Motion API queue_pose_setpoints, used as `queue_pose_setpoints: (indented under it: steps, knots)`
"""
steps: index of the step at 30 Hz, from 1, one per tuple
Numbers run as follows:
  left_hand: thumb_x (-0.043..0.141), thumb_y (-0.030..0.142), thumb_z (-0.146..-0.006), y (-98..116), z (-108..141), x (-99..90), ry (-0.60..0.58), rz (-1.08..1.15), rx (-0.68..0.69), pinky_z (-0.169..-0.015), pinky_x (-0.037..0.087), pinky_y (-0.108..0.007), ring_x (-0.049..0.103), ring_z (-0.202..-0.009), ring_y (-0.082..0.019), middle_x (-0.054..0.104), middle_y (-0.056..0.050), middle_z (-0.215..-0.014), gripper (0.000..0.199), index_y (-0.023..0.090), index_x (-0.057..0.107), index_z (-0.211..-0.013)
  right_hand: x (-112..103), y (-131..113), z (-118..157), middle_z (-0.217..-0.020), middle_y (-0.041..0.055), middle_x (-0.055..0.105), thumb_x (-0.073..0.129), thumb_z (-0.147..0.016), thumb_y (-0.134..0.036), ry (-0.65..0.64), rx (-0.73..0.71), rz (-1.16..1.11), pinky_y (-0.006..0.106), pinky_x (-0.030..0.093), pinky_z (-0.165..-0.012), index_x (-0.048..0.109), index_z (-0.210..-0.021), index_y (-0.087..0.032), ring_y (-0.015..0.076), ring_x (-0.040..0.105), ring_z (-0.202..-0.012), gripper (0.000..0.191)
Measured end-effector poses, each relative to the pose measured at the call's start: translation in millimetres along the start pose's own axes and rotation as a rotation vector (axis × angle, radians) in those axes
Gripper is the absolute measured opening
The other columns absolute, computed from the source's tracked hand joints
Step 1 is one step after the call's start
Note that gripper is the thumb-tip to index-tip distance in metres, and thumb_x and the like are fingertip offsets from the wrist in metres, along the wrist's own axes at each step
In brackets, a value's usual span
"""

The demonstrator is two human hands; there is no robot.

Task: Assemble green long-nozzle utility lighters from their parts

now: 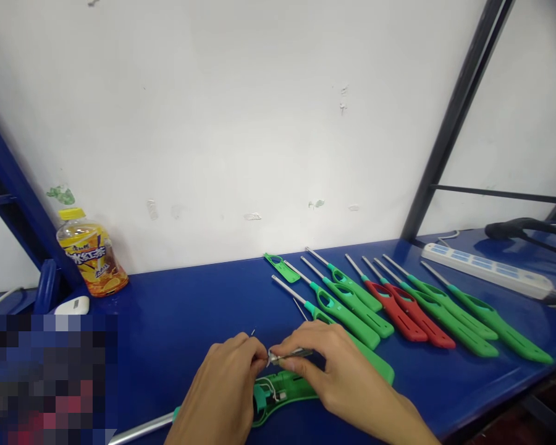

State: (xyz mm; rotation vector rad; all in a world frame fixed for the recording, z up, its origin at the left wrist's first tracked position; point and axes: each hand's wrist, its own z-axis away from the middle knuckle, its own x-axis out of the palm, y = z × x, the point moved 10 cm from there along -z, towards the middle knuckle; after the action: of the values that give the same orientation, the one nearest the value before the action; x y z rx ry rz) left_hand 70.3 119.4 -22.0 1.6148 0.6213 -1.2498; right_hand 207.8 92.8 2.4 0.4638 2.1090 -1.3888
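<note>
An opened green stick lighter (299, 384) lies at the front of the blue table, its inside facing up. White wires (269, 387) curl inside the shell, and its metal tube (143, 429) points to the lower left. Above the shell my right hand (340, 368) pinches a small, slim part with a pale metal end (274, 356). My left hand (217, 386) is closed close to that end, fingertips pressed together; what they hold is too small to make out. A finished-looking green lighter (375, 361) lies partly hidden behind my right hand.
Several green lighters (352, 318) and two red lighters (401, 315) lie in a row to the right. A loose green shell half (282, 269) is near the wall. A tea bottle (92, 256) stands at left, a white power strip (486, 270) at right.
</note>
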Motion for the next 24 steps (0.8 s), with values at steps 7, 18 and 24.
queue_pose_setpoints:
  steps: [7, 18, 24]
  knots:
    - [0.037, 0.009, -0.108, 1, 2, 2.1, -0.042, 0.008, -0.009, -0.089, 0.046, -0.038, 0.071, -0.096, -0.025, 0.076, -0.006, -0.103, 0.041, 0.021, 0.075, -0.099, 1, 0, 1, -0.105, -0.0071, 0.085, 0.074, -0.101, -0.013, -0.004, -0.020, -0.019, 0.030, 0.048, -0.091, 0.085, -0.109, -0.031, 0.0176, 0.074, -0.099, 0.023]
    - [0.035, 0.021, -0.107, -18, 3, 6.1, -0.014, 0.123, 0.040, -0.085, 0.046, -0.037, 0.070, -0.092, -0.023, 0.076, -0.003, -0.102, 0.038, 0.026, 0.071, -0.099, 2, -5, 0, -0.107, -0.0085, 0.083, 0.072, -0.105, -0.015, -0.020, -0.046, -0.030, 0.028, 0.046, -0.093, 0.083, -0.112, -0.034, 0.0161, 0.072, -0.101, 0.023]
    - [0.039, 0.026, -0.107, -31, 1, 7.9, -0.009, 0.057, -0.034, -0.084, 0.043, -0.039, 0.068, -0.091, -0.026, 0.076, -0.002, -0.101, 0.032, 0.028, 0.071, -0.101, -3, -1, -2, -0.106, -0.0086, 0.084, 0.074, -0.105, -0.015, -0.012, -0.028, -0.034, 0.027, 0.048, -0.092, 0.084, -0.110, -0.032, 0.0155, 0.072, -0.101, 0.020]
